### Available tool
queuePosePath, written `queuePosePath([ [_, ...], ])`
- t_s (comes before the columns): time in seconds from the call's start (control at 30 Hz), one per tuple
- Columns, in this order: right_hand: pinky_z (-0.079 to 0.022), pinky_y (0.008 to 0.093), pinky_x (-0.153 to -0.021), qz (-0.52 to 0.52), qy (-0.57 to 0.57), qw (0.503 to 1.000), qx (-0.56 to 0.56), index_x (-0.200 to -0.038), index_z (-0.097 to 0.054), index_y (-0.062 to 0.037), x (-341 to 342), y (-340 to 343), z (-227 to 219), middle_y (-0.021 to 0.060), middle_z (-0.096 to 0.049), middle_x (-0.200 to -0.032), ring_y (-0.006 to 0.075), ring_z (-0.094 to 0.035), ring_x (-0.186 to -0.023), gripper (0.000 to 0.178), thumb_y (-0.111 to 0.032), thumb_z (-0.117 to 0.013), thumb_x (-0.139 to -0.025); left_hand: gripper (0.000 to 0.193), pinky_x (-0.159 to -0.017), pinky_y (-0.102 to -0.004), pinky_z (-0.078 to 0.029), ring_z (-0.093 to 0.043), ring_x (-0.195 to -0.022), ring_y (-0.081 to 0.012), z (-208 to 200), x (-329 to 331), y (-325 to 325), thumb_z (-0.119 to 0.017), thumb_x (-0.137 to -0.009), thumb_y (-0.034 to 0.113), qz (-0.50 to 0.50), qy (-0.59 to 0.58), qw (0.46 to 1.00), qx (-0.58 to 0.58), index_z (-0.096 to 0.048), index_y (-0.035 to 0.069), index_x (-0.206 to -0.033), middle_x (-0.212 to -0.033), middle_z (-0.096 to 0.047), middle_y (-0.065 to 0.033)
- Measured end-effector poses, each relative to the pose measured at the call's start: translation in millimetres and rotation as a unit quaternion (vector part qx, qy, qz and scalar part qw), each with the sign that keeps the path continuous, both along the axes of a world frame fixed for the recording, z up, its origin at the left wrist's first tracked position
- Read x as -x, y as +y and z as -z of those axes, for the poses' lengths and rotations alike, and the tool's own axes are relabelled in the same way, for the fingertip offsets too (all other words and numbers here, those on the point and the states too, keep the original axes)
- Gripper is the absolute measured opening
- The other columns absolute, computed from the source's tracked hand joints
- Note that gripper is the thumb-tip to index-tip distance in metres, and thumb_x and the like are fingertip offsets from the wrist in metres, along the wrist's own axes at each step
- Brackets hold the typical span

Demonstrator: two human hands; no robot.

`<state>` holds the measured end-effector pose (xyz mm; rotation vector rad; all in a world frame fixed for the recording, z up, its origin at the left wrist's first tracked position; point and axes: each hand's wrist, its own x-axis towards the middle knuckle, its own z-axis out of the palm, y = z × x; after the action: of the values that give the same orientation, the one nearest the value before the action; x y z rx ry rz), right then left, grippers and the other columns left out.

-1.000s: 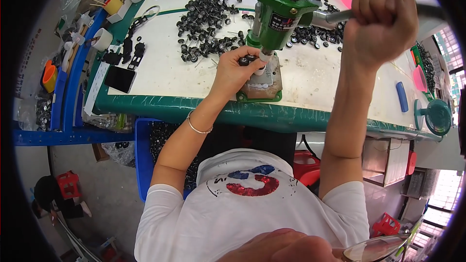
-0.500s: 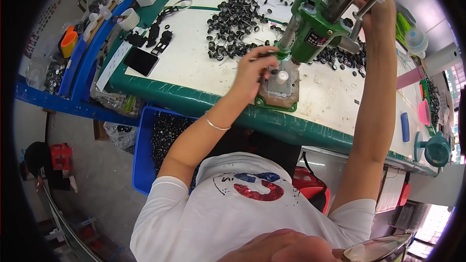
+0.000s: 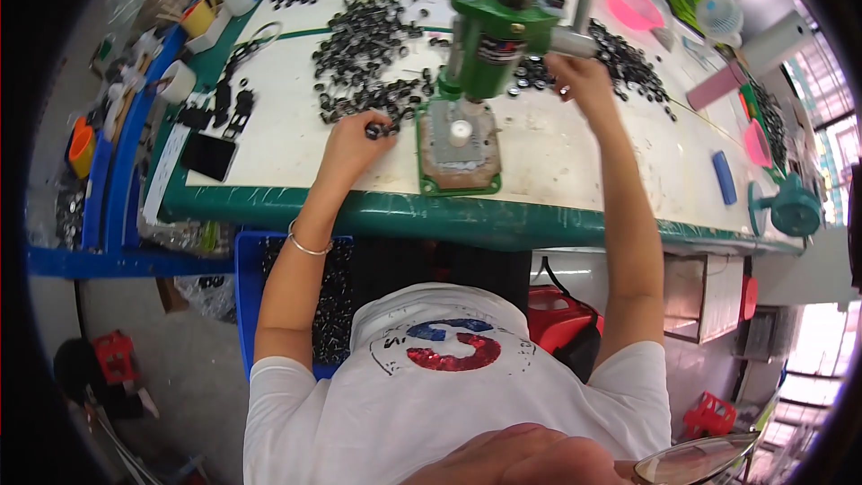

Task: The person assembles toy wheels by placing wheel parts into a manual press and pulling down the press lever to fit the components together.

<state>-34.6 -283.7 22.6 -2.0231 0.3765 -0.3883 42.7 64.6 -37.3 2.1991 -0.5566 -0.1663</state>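
My left hand (image 3: 353, 148) is closed, pinching a small black wheel (image 3: 374, 130) at the near edge of a heap of black wheels with thin metal pins (image 3: 364, 54). A green bench press (image 3: 492, 45) stands between my hands. On its base plate (image 3: 458, 171) a white round holder (image 3: 460, 133) sits upright beneath the ram. My right hand (image 3: 584, 85) is beside the press, below its lever end, at the right-hand wheel pile (image 3: 628, 63). Its fingers are bent together around a small dark, shiny wheel (image 3: 563, 90), partly hidden.
A phone (image 3: 209, 156) and black plastic parts (image 3: 220, 108) lie at the left. A blue bin (image 3: 247, 305) of small black parts is below the table edge. To the right are a pink basin (image 3: 633, 5), a blue bar (image 3: 724, 177) and a green fan (image 3: 795, 205).
My left hand has moved left from the press base to the wheel heap. My right hand has come down from the lever to the right-hand pile. The view has shifted.
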Motion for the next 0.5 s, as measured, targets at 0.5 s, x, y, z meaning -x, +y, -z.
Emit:
queuePosePath([
  [0.5, -0.047, 0.0408, -0.072, 0.064, -0.021, 0.932, 0.356, -0.09, -0.061, -0.0079, 9, 5, 66, 0.0105, -0.057, -0.092, 0.0309, -0.058, -0.087, 0.012, -0.016, -0.063, -0.082, 0.024, -0.045, -0.0205, -0.032, -0.05, -0.054, -0.005, -16, -1, 1, -0.078, -0.07, 0.02, -0.068, 0.194, 0.969, 0.136, -0.068, 0.004, -0.086, -0.067, -0.059, 0.001],
])
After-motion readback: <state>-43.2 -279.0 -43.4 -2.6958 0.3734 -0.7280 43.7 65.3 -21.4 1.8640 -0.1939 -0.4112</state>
